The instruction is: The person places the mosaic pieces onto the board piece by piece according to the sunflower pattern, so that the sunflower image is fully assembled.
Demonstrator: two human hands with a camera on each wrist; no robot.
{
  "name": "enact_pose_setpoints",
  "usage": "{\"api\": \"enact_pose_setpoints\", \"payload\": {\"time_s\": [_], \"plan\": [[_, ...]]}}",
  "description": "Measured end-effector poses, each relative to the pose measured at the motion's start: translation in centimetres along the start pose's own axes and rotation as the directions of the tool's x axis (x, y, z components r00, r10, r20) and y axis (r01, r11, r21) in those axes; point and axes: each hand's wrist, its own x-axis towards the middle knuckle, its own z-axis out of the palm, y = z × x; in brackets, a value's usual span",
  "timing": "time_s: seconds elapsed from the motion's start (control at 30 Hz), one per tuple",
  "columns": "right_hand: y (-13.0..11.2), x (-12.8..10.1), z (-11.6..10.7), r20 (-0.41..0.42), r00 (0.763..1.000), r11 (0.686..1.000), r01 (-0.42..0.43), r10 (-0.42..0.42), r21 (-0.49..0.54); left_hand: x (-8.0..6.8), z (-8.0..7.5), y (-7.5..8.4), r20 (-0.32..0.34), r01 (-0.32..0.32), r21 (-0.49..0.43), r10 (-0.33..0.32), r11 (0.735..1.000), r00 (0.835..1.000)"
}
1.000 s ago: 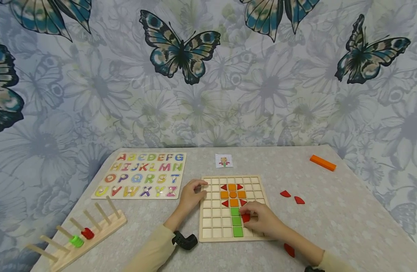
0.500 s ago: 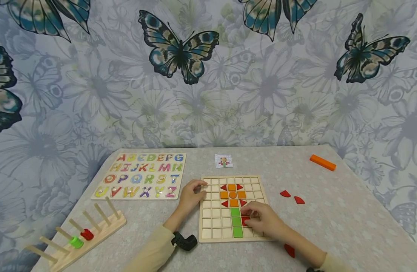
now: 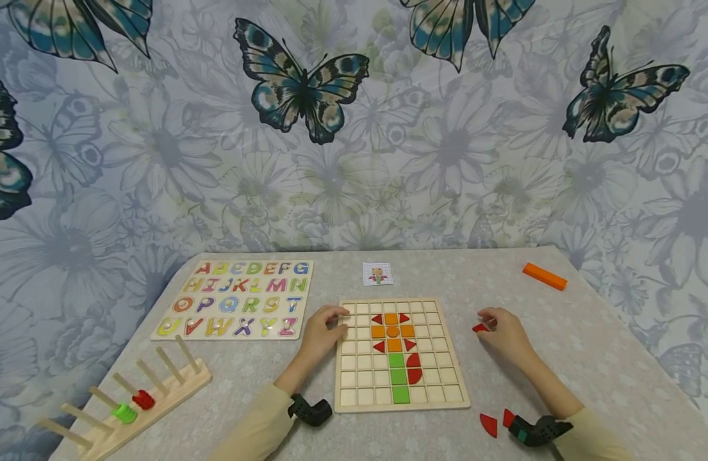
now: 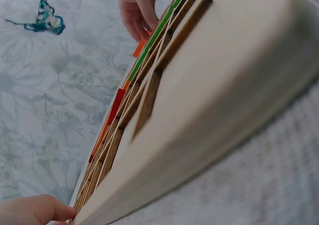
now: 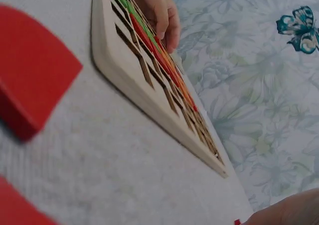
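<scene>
My left hand (image 3: 323, 334) holds the left edge of a square wooden grid board (image 3: 356, 379), thumb and fingertips at its frame. On the board, orange pieces (image 3: 391, 318), small red triangles and a column of green squares (image 3: 398, 376) fill cells. Two red quarter-circle pieces (image 3: 414, 376) sit right of the green column. Off the board's right side, my right hand (image 3: 508, 336) pinches a red piece (image 3: 479, 328) on the table between thumb and forefinger. In the right wrist view, only a red tip (image 5: 237, 222) shows by that hand.
Two more red pieces (image 3: 489, 425) lie near my right wrist. A pattern card (image 3: 377, 274) lies behind the board. An alphabet puzzle (image 3: 234, 299) and a peg stand (image 3: 152, 403) with red and green rings are at left. An orange bar (image 3: 544, 276) lies far right.
My right hand has let go of the red piece beside the green column and moved right to a loose red piece on the table. The left hand stays at the board's edge.
</scene>
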Motion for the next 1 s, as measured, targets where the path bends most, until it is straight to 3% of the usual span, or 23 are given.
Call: {"api": "enact_pose_setpoints", "payload": {"time_s": [0.07,0.27,0.5,0.67,0.87,1.0], "plan": [[0.3,0.0,0.2,0.002,1.000,1.000,-0.017,0.017,-0.010,0.0,0.0,0.0,0.002,0.010,0.003,-0.010,1.000,1.000],[0.1,0.2,0.7,-0.022,0.999,0.999,0.034,-0.034,0.031,-0.1,0.0,0.0,0.008,0.036,-0.004,-0.036,0.999,0.999],[-0.7,0.0,0.5,0.038,0.999,0.997,0.016,-0.019,0.078,0.0,-0.1,0.1,0.004,0.020,0.005,-0.020,1.000,1.000],[-1.0,0.0,0.5,0.111,0.991,0.994,0.069,-0.078,0.086,0.0,-0.1,0.3,0.012,0.030,0.001,-0.030,1.000,0.999],[-0.8,0.1,0.7,0.053,0.993,0.990,0.104,-0.109,0.100,0.0,0.0,0.2,0.011,0.032,0.003,-0.032,0.999,0.999],[-0.4,0.1,1.2,0.077,0.989,0.986,0.119,-0.128,0.114,0.0,0.0,0.2,0.008,0.035,0.003,-0.036,0.999,0.999]]}}
